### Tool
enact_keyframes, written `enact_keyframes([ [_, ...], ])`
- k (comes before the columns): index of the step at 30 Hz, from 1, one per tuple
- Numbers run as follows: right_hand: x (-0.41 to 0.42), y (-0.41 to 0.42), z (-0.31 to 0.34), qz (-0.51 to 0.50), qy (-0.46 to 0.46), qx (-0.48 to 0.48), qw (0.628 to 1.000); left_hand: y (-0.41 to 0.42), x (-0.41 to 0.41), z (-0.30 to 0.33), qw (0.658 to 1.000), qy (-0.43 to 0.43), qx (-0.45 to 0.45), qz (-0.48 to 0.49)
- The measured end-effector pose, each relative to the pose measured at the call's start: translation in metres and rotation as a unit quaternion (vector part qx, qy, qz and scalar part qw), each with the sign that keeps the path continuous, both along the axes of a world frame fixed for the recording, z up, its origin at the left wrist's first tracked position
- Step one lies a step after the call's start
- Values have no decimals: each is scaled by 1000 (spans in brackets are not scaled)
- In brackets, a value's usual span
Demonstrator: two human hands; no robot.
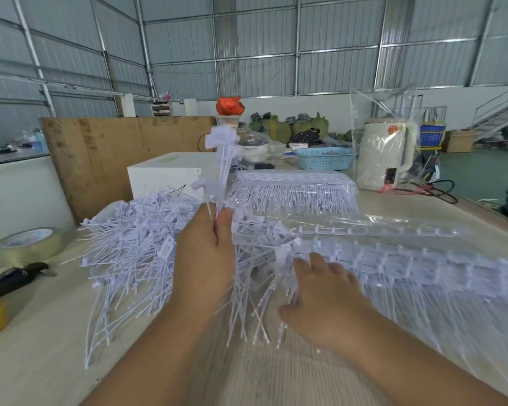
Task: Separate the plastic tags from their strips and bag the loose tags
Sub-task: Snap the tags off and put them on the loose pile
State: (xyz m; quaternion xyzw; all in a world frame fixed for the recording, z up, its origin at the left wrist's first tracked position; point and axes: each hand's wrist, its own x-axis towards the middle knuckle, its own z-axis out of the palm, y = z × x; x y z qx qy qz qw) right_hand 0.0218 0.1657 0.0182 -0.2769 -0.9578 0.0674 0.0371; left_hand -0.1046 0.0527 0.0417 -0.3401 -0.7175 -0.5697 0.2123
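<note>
Motion blurs the right hand (pixel 326 291); tag strips (pixel 423 276) leave frame right.

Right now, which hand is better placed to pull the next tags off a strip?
Right. The right hand already rests open on the strips; the left hand is busy gripping a bunch of loose tags upright.

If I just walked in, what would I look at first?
Probably the big messy heap of loose white plastic tags spread over the table left of the middle. Next, the left hand holding a small bunch of tags straight up in its grip. The right hand rests on the long tag strips stretching off to the right.
</note>
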Motion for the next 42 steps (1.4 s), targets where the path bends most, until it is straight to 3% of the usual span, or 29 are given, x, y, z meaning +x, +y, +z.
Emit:
enact_keyframes([
  [3, -1, 5, -9, 10, -39, -57, 998, 6, -3, -3, 987, 146, -41, 57],
  [5, -1, 6, -11, 30, -34, -67, 997, 13, -3, -11, 959, 210, -172, 77],
  [8, -1, 4, -11, 72, 1, -89, 993, 24, -8, -33, 890, 214, -396, 76],
  [10, 2, 2, -9, 96, 20, -104, 990, 28, -11, -43, 872, 195, -440, 85],
  [13, 5, 0, -5, 114, 47, -127, 984, 30, -13, -48, 884, 183, -419, 96],
  [20, 11, -1, 5, 145, 20, -136, 980, 26, -30, -50, 860, 144, -464, 154],
  [29, 20, -2, 14, 138, 68, -204, 967, 29, -42, -46, 828, 125, -511, 195],
  [37, 20, 11, 18, 172, 110, -298, 932, 18, -39, -44, 900, 98, -393, 158],
  [42, 22, 12, 20, 161, 201, -354, 899, 15, -28, -33, 900, 171, -361, 175],
])
